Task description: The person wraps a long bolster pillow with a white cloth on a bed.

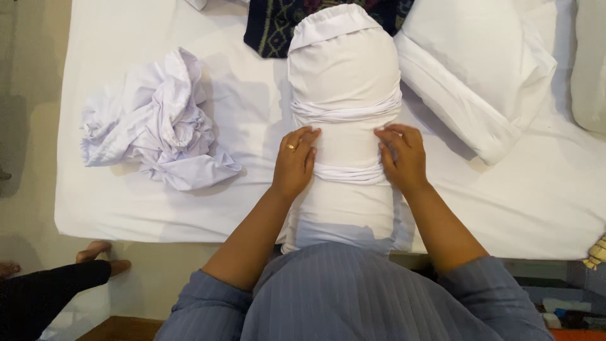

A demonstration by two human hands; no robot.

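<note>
Pressing down with both hands, I hold a long white pillow (344,82) that lies on the bed (252,196) right in front of me. My left hand (295,163) lies flat on its left side, fingers close together, with a ring on one finger. My right hand (402,158) rests on its right side, and its fingers curl in a little onto the cloth, though I cannot tell if they pinch it. A white pillowcase (346,173) covers the pillow, and it looks bunched in two bands across the middle, one just above my hands and one between them. I think the far end is covered, and the bunched part needs smoothing. To the left, well apart, sits a crumpled white cloth (158,123). Another white pillow (473,69) lies to the right, and a dark patterned cloth (271,25) peeks out at the top.
</note>
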